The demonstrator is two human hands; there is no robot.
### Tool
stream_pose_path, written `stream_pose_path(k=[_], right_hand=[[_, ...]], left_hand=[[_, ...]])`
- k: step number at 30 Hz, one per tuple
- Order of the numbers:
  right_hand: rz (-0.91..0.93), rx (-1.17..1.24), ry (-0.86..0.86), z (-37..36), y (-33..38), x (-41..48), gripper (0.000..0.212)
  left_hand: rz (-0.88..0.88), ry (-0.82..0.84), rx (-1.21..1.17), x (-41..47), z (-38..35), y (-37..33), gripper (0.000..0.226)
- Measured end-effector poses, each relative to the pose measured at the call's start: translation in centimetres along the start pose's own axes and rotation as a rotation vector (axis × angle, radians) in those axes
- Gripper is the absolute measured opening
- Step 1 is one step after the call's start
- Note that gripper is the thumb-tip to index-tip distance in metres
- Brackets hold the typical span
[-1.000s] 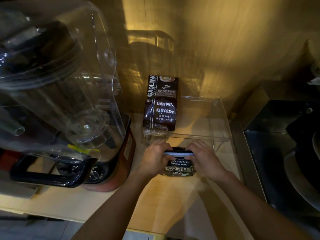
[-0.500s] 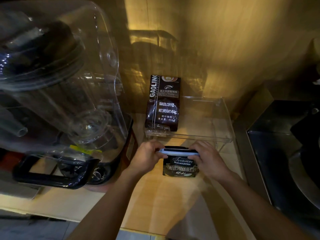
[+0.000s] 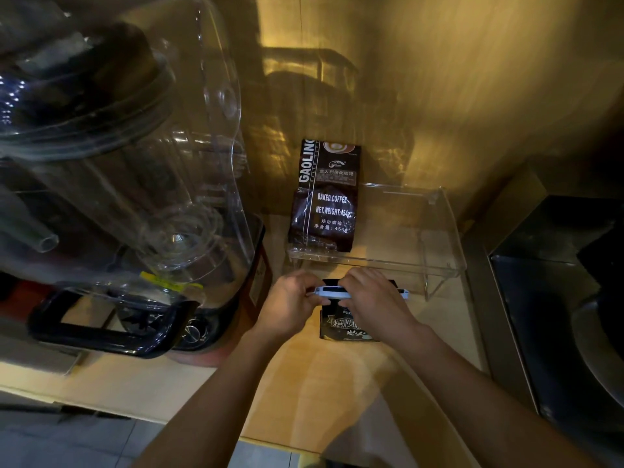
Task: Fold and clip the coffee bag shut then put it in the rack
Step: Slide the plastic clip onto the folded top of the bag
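Note:
A small black coffee bag (image 3: 341, 327) stands on the wooden counter just in front of a clear acrylic rack (image 3: 435, 265). A long white clip (image 3: 329, 292) lies across the bag's folded top. My left hand (image 3: 292, 304) pinches the clip's left end. My right hand (image 3: 374, 298) lies over the clip's middle and right part and hides the upper half of the bag. A taller dark coffee bag (image 3: 326, 197) printed "BAKED.COFFEE" stands upright in the rack's left side.
A large blender with a clear sound cover (image 3: 118, 163) and a black handle (image 3: 101, 329) fills the left. A dark metal machine (image 3: 557, 282) stands on the right. The counter's front edge (image 3: 169, 417) runs below my arms. A wall rises behind the rack.
My right hand has slid left over the clip and now covers the bag's top. The left hand stays at the clip's left end. The bag stays in place.

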State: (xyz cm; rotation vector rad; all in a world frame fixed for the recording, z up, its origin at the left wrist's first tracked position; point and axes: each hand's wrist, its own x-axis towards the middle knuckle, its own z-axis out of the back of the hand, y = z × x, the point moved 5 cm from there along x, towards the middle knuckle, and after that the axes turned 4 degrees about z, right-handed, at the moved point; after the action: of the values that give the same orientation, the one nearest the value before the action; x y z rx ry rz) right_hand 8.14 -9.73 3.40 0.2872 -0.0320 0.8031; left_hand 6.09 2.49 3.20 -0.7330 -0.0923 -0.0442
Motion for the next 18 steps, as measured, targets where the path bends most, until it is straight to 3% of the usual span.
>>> stream_pose_path(k=[6,11,18], right_hand=[[0.003,0.017,-0.037,0.13,0.90,0.51,0.013],[-0.057,0.070,-0.075,0.41,0.73,0.44,0.021],[-0.084,0.101,-0.062,-0.03,0.00,0.74,0.015]], left_hand=[[0.026,-0.037,-0.005,-0.30,-0.06,-0.04,0.018],[0.050,-0.064,0.007,-0.27,-0.32,-0.28,0.021],[0.077,0.053,-0.060,0.50,-0.09,0.38,0.022]])
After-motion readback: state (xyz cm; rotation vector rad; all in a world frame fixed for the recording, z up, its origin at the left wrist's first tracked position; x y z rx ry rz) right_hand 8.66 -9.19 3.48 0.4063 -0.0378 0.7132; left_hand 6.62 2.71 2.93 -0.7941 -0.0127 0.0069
